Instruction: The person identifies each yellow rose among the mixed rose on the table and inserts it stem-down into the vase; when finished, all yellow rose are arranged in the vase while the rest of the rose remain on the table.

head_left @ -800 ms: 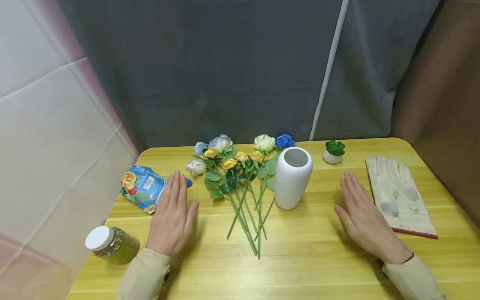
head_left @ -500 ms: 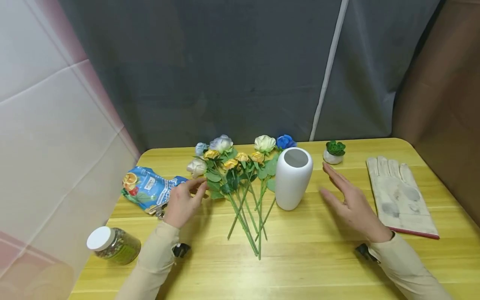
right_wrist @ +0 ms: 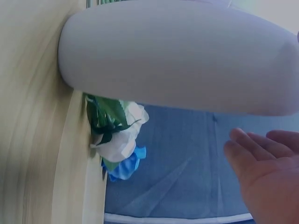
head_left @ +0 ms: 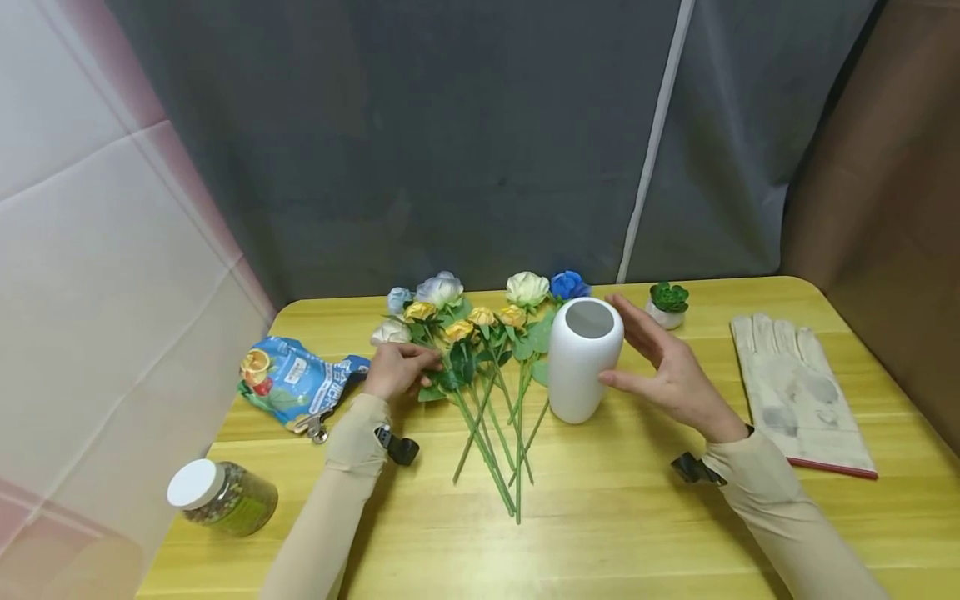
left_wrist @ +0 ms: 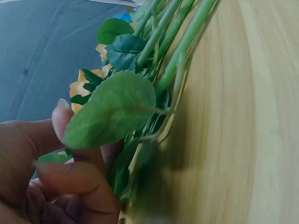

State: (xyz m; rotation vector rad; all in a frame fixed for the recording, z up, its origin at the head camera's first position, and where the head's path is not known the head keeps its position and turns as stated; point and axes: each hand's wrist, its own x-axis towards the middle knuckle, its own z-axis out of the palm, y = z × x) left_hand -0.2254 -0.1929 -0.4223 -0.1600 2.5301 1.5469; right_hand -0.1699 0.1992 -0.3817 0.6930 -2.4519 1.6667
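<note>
Left hand (head_left: pixel 397 371): down by the leaves (left_wrist: pixel 112 109), fingers curled, honestly can't tell if that grip's pinching one
Right hand (head_left: pixel 686 387): fingers and thumb apart beside the vase (head_left: pixel 576 379), probably to suit its width
Flowers (head_left: pixel 459 331): left of the upright vase on the table (head_left: pixel 600 517), stems (head_left: pixel 518 479) nearside, handy I guess
</note>
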